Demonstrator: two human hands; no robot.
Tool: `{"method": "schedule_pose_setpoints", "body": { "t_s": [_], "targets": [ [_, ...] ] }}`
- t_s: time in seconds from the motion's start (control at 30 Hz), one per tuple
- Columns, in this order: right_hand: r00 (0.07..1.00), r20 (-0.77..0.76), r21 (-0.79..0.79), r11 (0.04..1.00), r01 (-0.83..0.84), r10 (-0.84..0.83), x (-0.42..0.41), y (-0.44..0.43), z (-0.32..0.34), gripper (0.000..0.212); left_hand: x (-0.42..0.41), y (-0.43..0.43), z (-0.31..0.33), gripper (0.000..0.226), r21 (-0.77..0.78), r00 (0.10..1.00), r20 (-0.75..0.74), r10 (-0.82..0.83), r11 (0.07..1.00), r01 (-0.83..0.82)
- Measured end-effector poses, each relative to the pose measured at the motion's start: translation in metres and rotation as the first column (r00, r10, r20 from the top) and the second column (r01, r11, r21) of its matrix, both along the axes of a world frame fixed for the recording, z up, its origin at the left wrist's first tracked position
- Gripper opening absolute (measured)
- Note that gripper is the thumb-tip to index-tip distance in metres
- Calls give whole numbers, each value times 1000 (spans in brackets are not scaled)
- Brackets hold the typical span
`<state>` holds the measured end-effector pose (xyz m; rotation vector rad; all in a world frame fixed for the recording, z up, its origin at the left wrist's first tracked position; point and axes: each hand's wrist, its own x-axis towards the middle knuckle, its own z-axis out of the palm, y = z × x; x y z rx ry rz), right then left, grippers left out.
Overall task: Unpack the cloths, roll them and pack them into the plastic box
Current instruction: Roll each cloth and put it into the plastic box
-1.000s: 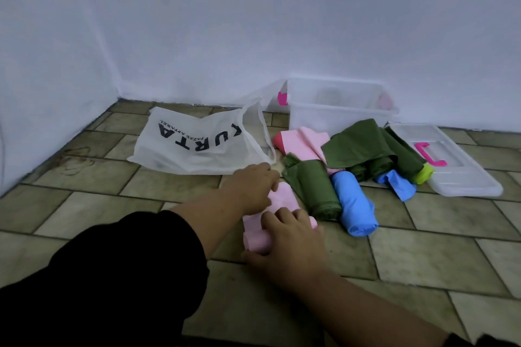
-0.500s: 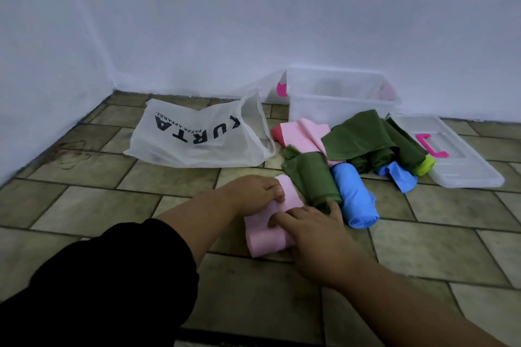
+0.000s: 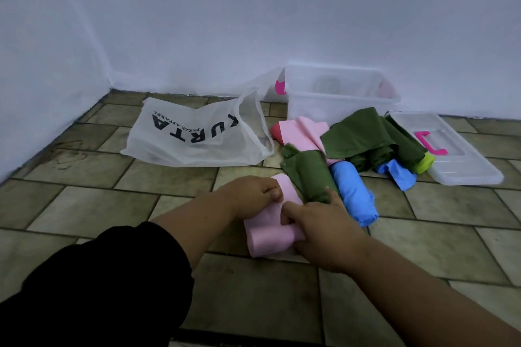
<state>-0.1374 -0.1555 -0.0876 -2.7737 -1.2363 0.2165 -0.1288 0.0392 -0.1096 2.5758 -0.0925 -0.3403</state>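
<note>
— While the white bag [image 3: 197, 138] lies slack at far left, where does the work sit?
— Just right of it, on the floor. The left hand [image 3: 249, 196] pinches the far, flat part of the pink cloth [image 3: 266, 238], and the right hand [image 3: 329, 236] curls over its thick near end. Both hands are clamped on it, close together.
— Its length?
— It runs away from the person, alongside the green roll [image 3: 308, 177] and blue roll [image 3: 353, 197].
— And the plastic box [image 3: 338, 110]?
— Ahead and rightward, by the wall. I judge the right hand nearer for the carry.

Matt pink cloth [image 3: 270, 236], translucent plastic box [image 3: 338, 98]
</note>
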Motion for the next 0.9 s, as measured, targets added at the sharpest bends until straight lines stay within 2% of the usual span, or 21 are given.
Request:
{"method": "schedule_pose_setpoints", "body": {
  "t_s": [0.27,0.33,0.43,0.47,0.53,0.6,0.77,0.9],
  "targets": [
    [991,-135,-66,998,11,-19,20,16,9,28,-7,-3,17,26,-32,994,-109,-12,999,9],
    [987,-155,-92,996,15,-29,24,21,11,32,-12,-3,24,24,-46,995,-93,-20,999,16],
    [983,-178,-119,993,18,-39,27,26,10,33,-20,3,33,16,-149,994,-68,80,985,-90],
    [983,-180,-123,992,21,-43,27,26,9,32,-22,4,34,19,-110,994,-85,61,991,-71],
    [987,-153,-137,990,20,-41,27,27,7,30,-26,3,31,27,20,986,-165,5,1000,-2],
    [997,-72,-147,989,22,-33,25,25,6,33,-26,0,27,25,90,983,-182,2,996,15],
    [990,136,18,999,34,-36,14,10,0,45,-20,2,28,29,114,982,-186,16,993,6],
    [982,188,0,1000,30,-30,11,-1,-5,40,-15,1,28,31,206,991,-134,-3,978,31]
  ]
}}
